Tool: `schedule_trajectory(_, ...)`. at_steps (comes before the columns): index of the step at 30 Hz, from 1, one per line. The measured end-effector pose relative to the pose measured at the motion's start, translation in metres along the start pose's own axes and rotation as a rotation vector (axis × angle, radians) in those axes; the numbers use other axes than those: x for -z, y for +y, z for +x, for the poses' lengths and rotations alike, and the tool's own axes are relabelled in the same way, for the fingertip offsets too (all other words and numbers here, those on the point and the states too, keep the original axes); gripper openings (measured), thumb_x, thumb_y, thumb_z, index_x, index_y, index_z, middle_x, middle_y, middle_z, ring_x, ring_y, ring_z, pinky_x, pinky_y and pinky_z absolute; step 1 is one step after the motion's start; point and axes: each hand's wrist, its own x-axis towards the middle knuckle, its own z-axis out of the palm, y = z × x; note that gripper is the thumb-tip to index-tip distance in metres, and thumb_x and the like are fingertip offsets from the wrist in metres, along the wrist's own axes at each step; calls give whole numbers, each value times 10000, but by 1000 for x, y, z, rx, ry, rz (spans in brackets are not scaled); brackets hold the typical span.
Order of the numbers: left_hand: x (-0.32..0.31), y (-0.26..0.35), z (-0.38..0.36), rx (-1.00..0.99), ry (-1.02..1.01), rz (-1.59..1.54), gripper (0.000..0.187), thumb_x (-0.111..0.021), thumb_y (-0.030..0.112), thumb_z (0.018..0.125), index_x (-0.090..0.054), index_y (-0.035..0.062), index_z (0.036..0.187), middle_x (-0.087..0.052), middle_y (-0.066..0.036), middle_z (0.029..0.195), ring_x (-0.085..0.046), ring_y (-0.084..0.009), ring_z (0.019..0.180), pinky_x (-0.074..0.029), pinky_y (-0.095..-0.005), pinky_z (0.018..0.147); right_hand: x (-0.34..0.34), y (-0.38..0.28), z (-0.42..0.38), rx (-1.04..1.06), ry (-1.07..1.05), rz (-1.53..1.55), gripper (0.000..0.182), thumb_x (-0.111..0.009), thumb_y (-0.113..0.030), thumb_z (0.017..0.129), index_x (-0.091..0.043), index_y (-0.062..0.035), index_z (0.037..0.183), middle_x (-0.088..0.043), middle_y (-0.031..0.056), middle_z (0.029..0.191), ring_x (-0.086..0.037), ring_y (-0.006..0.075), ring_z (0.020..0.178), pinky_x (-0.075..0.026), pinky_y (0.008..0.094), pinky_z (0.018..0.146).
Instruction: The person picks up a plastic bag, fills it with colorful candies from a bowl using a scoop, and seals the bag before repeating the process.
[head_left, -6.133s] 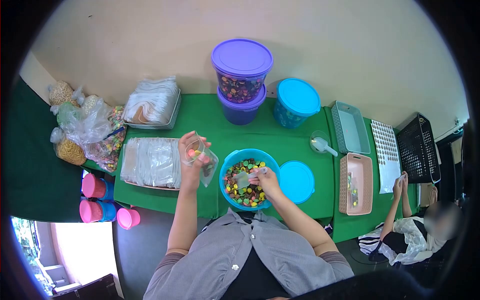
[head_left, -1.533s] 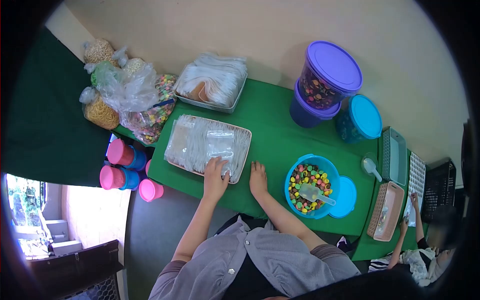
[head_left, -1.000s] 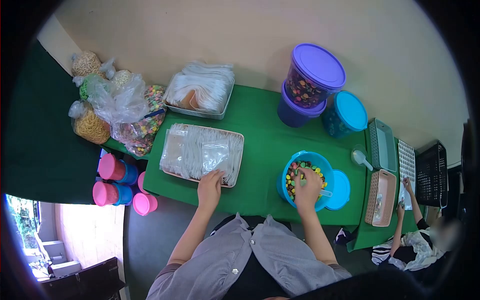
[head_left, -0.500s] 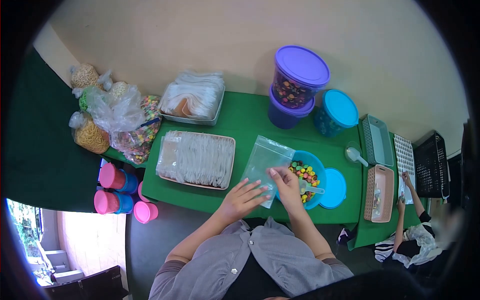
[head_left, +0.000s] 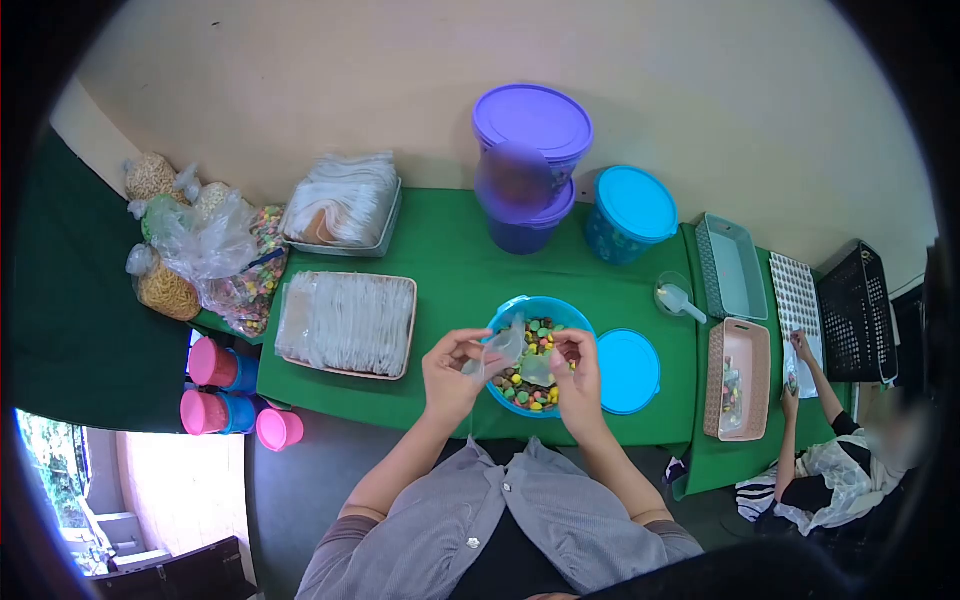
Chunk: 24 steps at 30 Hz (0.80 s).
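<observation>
From my remote seat I see the pale wall (head_left: 660,90) filling the far side of the room, well behind the blue bowl (head_left: 548,307). The green-covered table (head_left: 450,260) runs under the bowl and out to both sides. Well to the bowl's right, a co-worker (head_left: 835,465) has both hands near a white sheet (head_left: 795,285). Two stacked purple tubs (head_left: 533,118) stand behind the bowl, against the wall. A tray of clear bags (head_left: 350,325) lies left of the bowl, and a round blue lid (head_left: 628,372) just beside its right side. My left hand (head_left: 455,372) is at the bowl's left rim, fingertips pinching a clear bag (head_left: 503,347). My right hand (head_left: 578,388) is at the bowl's right side, fingers curled; I cannot tell whether they grip anything. The coloured candies (head_left: 540,402) lie inside the bowl
</observation>
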Motion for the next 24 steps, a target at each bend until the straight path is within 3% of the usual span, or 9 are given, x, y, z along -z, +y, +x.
schedule_trajectory(3,-17,-11,-5,-162,26,230,357,-785,-52,675,-662,31,999,-679,-41,793,-652,-105,746,-508,-278,773,19,-2,-7,-157,-115,324,257,-583,-154,910,-490,-40,1120,-502,31,993,-475,110,921,-395,266,855)
schedule_trajectory(4,-25,-11,-5,-272,25,304,359,-777,-61,655,-668,39,982,-676,-45,770,-661,-135,729,-512,-295,795,21,1,-6,-79,-144,246,321,-655,-97,853,-487,-42,1121,-530,19,932,-498,82,810,-424,219,685)
schedule_trajectory(6,-35,-13,-7,-382,17,375,364,-769,-70,635,-675,47,966,-672,-50,746,-669,-165,712,-516,-313,817,28,1,-7,-131,-184,216,328,-656,-74,844,-484,-36,1121,-538,14,919,-502,79,797,-424,219,675)
schedule_trajectory(9,-46,-9,-4,-487,-177,505,533,-794,-8,592,-633,68,1094,-669,-114,955,-655,-263,904,-454,-413,967,34,0,-7,-151,-188,195,317,-652,-34,828,-490,-20,1100,-554,9,829,-512,69,710,-428,224,635)
schedule_trajectory(11,-61,8,-4,-530,-272,783,793,-824,72,556,-512,107,1283,-551,-152,1256,-531,-320,1164,-309,-520,1087,40,1,-6,-198,-245,56,241,-650,-29,827,-556,15,1045,-582,46,765,-539,85,652,-439,236,591)
schedule_trajectory(12,-63,2,-4,-567,-318,781,996,-835,102,520,-371,135,1401,-403,-133,1409,-373,-341,1315,-190,-580,1121,41,1,-6,-195,-247,58,241,-650,-29,827,-556,15,1045,-582,46,765,-539,85,652,-439,236,591)
schedule_trajectory(16,-60,-10,0,-620,-350,746,951,-830,105,581,-350,106,1401,-535,-138,1260,-490,-320,1219,-339,-501,1058,41,-4,-2,-44,-171,-109,103,-634,-17,840,-657,33,928,-616,74,752,-545,107,620,-450,248,583)
schedule_trajectory(21,-56,9,6,-284,-261,554,725,-806,59,642,-470,65,1285,-641,-125,1022,-652,-269,943,-517,-331,840,56,-20,11,2,-53,-149,104,-638,-41,853,-683,35,908,-626,84,721,-566,110,620,-454,253,578)
schedule_trajectory(24,-51,4,12,-441,-301,584,627,-794,51,657,-515,55,1218,-657,-99,999,-649,-253,954,-506,-350,857,67,-21,18,-55,-280,-203,280,-679,-103,847,-636,12,1099,-645,132,936,-634,170,821,-507,288,734)
